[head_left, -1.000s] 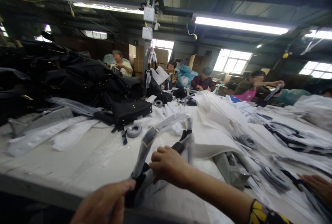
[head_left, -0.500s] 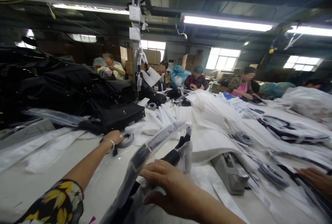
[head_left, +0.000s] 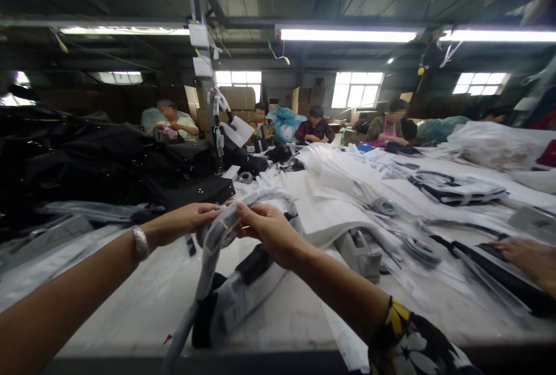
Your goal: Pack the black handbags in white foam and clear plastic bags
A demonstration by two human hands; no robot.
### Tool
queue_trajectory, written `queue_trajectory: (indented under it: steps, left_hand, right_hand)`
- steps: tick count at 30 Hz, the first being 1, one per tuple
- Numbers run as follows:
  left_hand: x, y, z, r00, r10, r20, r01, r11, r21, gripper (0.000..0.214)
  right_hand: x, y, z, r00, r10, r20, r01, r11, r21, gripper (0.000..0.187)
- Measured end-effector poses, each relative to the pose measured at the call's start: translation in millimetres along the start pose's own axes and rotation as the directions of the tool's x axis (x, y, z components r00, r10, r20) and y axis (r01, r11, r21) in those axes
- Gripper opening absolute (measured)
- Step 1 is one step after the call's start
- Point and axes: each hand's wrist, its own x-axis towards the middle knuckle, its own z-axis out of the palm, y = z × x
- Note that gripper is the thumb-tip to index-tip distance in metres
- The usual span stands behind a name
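In front of me stands a black bag (head_left: 202, 323) with pale wrapping on it, its tall curved handle (head_left: 212, 242) sleeved in clear plastic. My right hand (head_left: 271, 230) is closed on the top of this handle, thumb above and fingers curled beneath. My left hand (head_left: 191, 221) comes in from the other side, its fingertips pinched together close to the handle. Whatever lies between those fingertips is too small to tell. A grey coiled roll, partly hidden, is behind the handle below my left hand.
Black bags (head_left: 108, 155) are heaped at the left. White foam sheets (head_left: 334, 207) spread across the middle, beside a grey tape dispenser (head_left: 358, 250) and coiled grey rolls (head_left: 384, 207). At the right edge another person's hand (head_left: 527, 256) rests on a black strap. Several people work across the table.
My left hand has left the grey roll and come over to the handle. My right hand has shifted from beside the handle to gripping its top. The view has swung slightly right.
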Motion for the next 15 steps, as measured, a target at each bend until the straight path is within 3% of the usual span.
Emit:
queue_trajectory:
  steps: [3, 8, 11, 15]
  left_hand:
    - [-17.1, 21.3, 12.1, 0.998, 0.035, 0.045, -0.031, 0.997, -0.076, 0.058]
    - [-33.3, 33.3, 26.5, 0.996, 0.088, 0.022, -0.081, 0.975, -0.206, 0.055]
    - [-33.6, 38.6, 32.5, 0.993, 0.115, -0.026, -0.117, 0.958, -0.260, 0.051]
    - [-27.5, 50.6, 38.1, 0.992, 0.121, -0.043, -0.129, 0.952, -0.279, 0.048]
  right_hand:
    - [3.9, -3.7, -0.5, 0.999, 0.030, -0.039, -0.029, 0.999, 0.024, 0.043]
    - [5.3, -9.7, -2.9, 0.997, 0.045, -0.061, -0.042, 0.998, 0.052, 0.035]
    - [6.1, -13.8, -4.9, 0.995, 0.028, -0.092, -0.033, 0.997, -0.063, 0.033]
    - [10.2, -17.4, -10.6, 0.995, -0.001, -0.100, -0.033, 0.942, -0.334, 0.034]
